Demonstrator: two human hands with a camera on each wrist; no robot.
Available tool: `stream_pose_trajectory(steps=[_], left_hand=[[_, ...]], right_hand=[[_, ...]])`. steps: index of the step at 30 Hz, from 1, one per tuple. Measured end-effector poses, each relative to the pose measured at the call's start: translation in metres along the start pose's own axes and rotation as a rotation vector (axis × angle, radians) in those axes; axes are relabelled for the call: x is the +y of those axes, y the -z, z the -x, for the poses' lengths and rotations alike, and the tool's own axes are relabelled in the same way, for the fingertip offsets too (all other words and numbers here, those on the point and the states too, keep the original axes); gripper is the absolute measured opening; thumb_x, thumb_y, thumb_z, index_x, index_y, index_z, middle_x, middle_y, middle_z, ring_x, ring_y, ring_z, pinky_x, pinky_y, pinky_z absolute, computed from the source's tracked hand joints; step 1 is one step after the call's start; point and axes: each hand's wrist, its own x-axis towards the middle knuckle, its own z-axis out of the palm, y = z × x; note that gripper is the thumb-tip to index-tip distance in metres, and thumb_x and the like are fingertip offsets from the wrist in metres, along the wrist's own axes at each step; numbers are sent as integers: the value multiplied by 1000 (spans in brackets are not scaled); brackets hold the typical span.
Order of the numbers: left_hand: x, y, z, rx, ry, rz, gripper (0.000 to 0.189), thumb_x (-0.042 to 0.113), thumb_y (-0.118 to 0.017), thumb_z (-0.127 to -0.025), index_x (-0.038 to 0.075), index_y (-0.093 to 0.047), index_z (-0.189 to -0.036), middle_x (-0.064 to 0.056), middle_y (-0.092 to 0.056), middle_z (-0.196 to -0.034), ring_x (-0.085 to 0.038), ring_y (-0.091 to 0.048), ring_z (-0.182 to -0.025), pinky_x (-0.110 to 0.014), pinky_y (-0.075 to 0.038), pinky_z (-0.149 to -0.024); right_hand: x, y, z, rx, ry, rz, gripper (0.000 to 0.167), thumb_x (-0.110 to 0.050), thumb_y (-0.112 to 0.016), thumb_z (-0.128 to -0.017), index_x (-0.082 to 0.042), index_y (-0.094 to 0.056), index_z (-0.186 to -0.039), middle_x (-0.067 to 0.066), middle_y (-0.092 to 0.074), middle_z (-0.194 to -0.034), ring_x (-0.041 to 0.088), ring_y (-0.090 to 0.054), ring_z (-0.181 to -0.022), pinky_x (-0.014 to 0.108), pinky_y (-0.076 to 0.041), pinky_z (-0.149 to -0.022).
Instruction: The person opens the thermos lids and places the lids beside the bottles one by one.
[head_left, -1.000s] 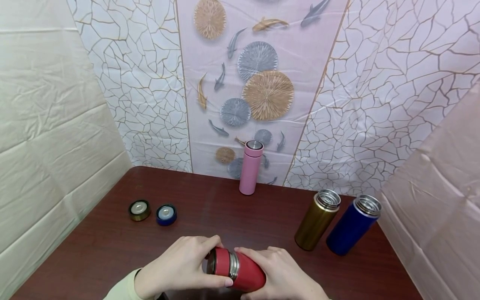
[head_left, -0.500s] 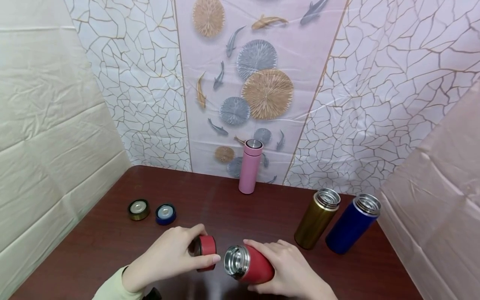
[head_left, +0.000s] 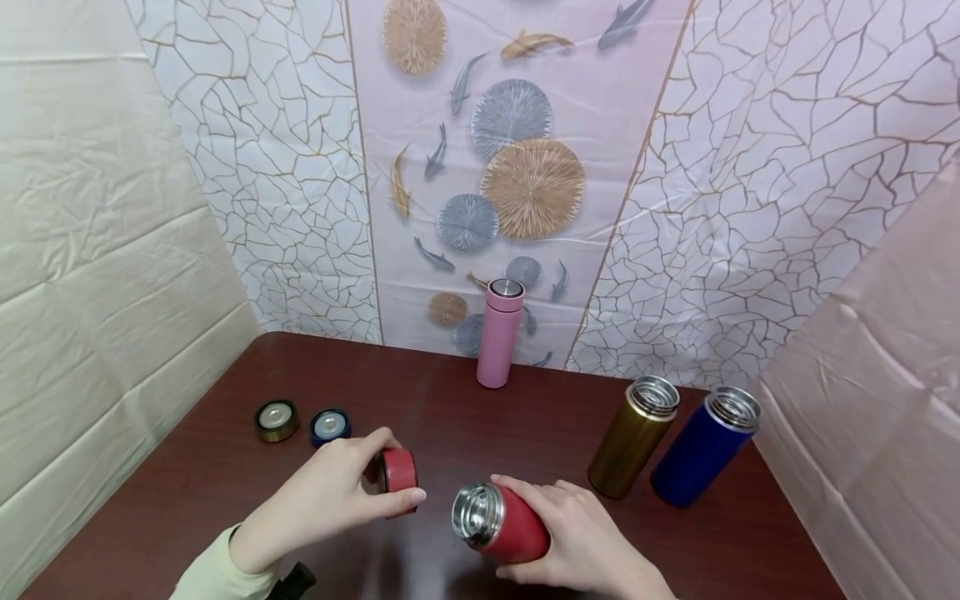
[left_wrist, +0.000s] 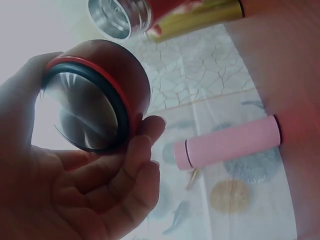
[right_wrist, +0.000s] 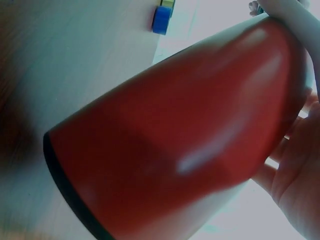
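Note:
My left hand (head_left: 330,496) pinches a red bottle lid (head_left: 400,471) between thumb and fingers; the left wrist view shows the lid's (left_wrist: 85,112) shiny metal top with a dark ring. To its right, my right hand (head_left: 573,533) grips a red thermos bottle (head_left: 517,525), tilted with its bare steel mouth towards the left hand. Lid and bottle are apart. In the right wrist view the red bottle's body (right_wrist: 175,135) fills most of the picture, dark base at lower left. Past the left hand lie a blue lid (head_left: 330,423) and a gold lid (head_left: 277,419), undersides up.
An open gold bottle (head_left: 630,446) and an open blue bottle (head_left: 701,458) stand at the right of the dark red table (head_left: 420,417). A pink bottle (head_left: 498,342) with its lid on stands at the back. Patterned cloth (head_left: 300,208) hangs behind.
The red lid has come off the red bottle. My left hand has carried it left and slightly up, while the right hand has shifted a little right with the bottle, its mouth now exposed.

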Motion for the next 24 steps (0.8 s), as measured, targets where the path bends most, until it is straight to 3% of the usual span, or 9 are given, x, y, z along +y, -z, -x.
stream_pose_trajectory(steps=[8,15,24], left_hand=[[-9,13,-1,140,1,-43,45,63,-76,-80,30,-57,-104,20,-57,-72,1,-55,-64,-22,-48,-60],[-20,27,-4,270,19,-78,61,59,-80,-79,22,-58,-123,12,-62,-83,-5,-57,-71,-26,-50,-63],[-39,54,-2,419,26,-90,66,34,-90,-77,17,-54,-129,1,-66,-104,-13,-62,-79,-25,-50,-66]], right_hand=[[0,2,1,13,-6,2,87,-70,-80,-70,-30,-54,-143,-19,-70,-106,-3,-59,-82,31,-50,-76],[0,2,2,27,-28,-1,89,-71,-80,-69,-30,-54,-143,-19,-69,-104,-3,-58,-80,30,-50,-74],[-1,4,5,2,-72,4,86,-74,-78,-69,-36,-52,-142,-22,-68,-102,-3,-53,-78,29,-49,-72]])
